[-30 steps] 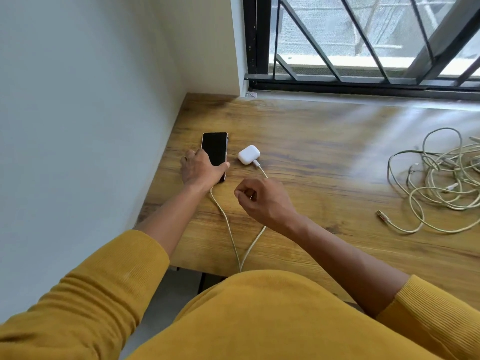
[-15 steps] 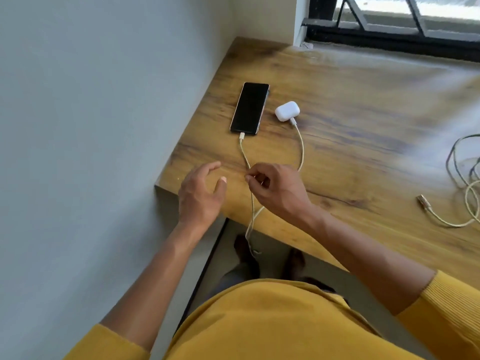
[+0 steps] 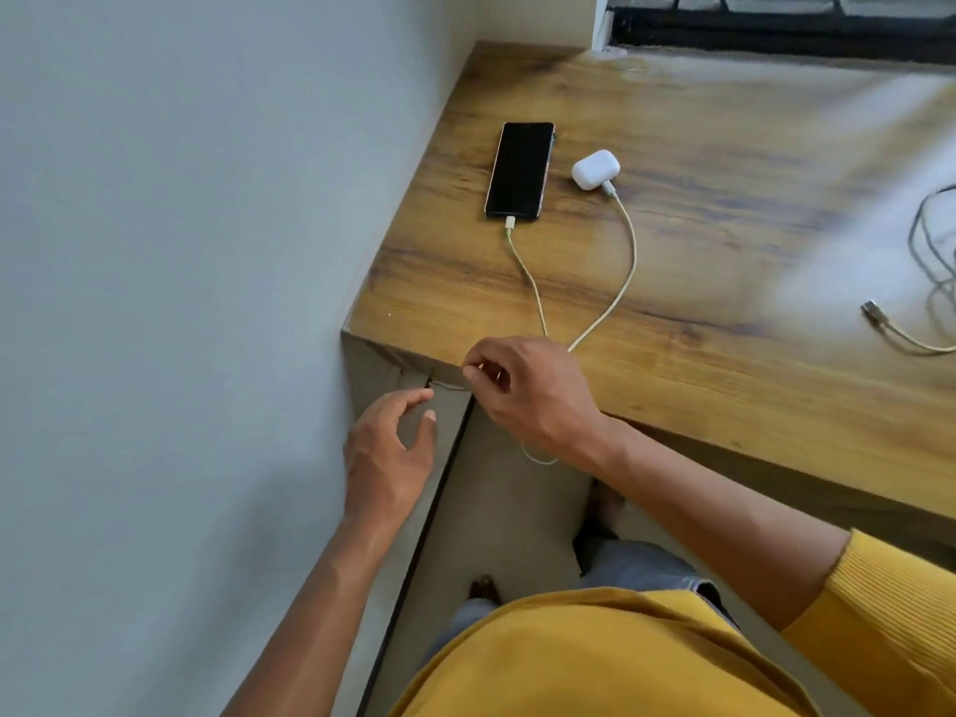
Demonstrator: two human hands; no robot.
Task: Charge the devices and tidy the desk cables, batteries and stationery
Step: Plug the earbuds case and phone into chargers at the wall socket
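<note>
A person in a mustard sweater gathers two charging cables at the front corner of a wooden desk [image 3: 724, 354].

The right hand [image 3: 533, 395], fingers curled, sits at the desk's front edge where both cream cables pass under it; it appears to grip them, though the hand hides the contact, and a loop hangs just below the wrist. The left hand [image 3: 388, 458] hovers below the desk edge beside the wall, fingers loosely spread and holding nothing. A black phone [image 3: 520, 170] lies face up near the wall with the phone cable [image 3: 527, 276] plugged into its near end. Just beside it, a white earbud case [image 3: 596, 169] has the case cable [image 3: 623, 282] attached. Well apart at the right edge lie loose cables [image 3: 900, 336], partly out of view.
</note>
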